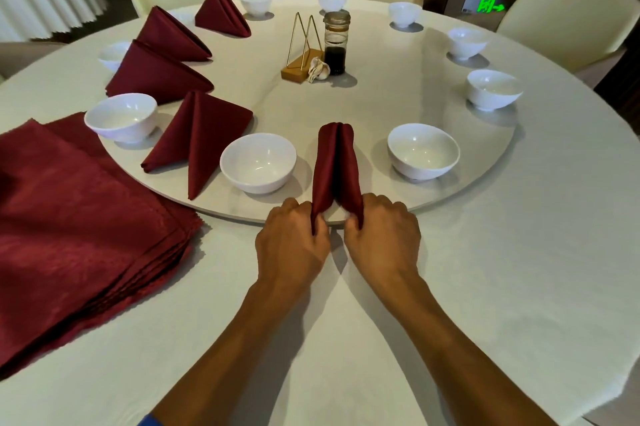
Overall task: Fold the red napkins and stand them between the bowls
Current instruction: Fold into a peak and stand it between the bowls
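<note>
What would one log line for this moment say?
left hand: pinches napkin | right hand: pinches napkin | napkin: folded, between two bowls | stack: left

A green exit sign (489, 5) is glowing at the far right, low behind the chairs, showing a right-pointing arrow beside a blurred symbol. No other text, label or number is showing legibly anywhere.

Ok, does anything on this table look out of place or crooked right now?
Nothing looks spilled or damaged. The only unfinished piece is the napkin between the two nearest bowls: the left hand and right hand each pinch one bottom end, so it isn't spread into a tent like the one beside it.
</note>
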`<action>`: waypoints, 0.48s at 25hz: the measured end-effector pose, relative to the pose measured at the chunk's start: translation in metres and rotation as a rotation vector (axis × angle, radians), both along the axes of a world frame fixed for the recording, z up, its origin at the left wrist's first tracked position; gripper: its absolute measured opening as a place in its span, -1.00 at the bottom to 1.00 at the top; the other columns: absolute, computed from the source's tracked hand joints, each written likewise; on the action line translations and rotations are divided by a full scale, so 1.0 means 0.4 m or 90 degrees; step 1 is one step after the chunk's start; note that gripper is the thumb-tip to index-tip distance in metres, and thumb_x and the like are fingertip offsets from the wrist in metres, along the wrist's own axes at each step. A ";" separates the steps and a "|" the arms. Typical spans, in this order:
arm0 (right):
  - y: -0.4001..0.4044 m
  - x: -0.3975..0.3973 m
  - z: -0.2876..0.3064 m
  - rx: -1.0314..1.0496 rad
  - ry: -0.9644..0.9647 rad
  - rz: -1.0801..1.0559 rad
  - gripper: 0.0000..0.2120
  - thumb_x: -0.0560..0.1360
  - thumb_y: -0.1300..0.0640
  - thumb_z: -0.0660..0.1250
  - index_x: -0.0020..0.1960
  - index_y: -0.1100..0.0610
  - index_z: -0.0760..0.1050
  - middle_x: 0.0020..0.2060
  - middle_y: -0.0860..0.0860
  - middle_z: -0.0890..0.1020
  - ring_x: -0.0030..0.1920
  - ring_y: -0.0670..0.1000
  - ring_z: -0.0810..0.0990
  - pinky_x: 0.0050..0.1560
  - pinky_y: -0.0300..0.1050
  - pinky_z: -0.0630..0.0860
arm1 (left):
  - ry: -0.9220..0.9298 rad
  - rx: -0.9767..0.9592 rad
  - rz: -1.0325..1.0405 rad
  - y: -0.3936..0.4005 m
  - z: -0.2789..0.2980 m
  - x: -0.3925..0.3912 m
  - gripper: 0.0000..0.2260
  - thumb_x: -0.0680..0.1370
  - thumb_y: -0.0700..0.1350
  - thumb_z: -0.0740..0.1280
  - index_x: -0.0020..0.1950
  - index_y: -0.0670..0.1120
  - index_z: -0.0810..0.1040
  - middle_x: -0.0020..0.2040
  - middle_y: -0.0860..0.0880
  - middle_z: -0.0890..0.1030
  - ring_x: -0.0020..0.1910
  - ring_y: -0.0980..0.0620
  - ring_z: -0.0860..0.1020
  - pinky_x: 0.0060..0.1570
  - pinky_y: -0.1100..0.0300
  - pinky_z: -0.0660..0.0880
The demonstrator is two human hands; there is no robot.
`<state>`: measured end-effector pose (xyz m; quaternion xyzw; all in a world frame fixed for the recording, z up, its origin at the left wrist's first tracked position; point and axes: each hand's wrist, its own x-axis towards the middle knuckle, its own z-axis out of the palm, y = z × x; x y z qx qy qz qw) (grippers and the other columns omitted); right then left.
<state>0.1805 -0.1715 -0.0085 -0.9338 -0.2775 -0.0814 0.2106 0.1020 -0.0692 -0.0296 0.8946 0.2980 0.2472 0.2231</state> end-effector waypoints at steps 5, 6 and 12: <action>0.018 0.058 0.009 0.007 0.034 -0.021 -0.68 0.59 -0.07 0.23 0.18 0.14 0.50 -0.01 0.07 0.60 -0.03 0.10 0.56 -0.02 0.01 0.55 | 0.016 0.025 0.006 0.030 0.033 0.033 -0.65 0.59 0.19 0.27 0.07 -0.08 0.60 -0.11 -0.03 0.60 -0.12 0.01 0.57 -0.10 0.20 0.50; 0.003 0.054 0.005 0.011 0.034 -0.031 -0.67 0.58 -0.10 0.25 0.16 0.13 0.50 -0.04 0.05 0.60 -0.06 0.09 0.56 -0.03 0.00 0.55 | 0.037 0.029 0.013 0.025 0.030 0.020 -0.64 0.59 0.20 0.26 0.10 -0.07 0.60 -0.07 -0.03 0.61 -0.09 0.01 0.57 -0.06 0.20 0.49; -0.023 0.043 -0.020 0.073 0.020 -0.064 -0.76 0.57 -0.07 0.31 0.03 0.10 0.54 -0.17 0.00 0.62 -0.20 0.00 0.55 -0.10 -0.12 0.51 | 0.195 0.092 0.051 0.013 0.029 -0.002 -0.64 0.63 0.17 0.15 0.25 -0.02 0.54 0.09 0.00 0.61 0.03 0.03 0.54 0.04 0.20 0.46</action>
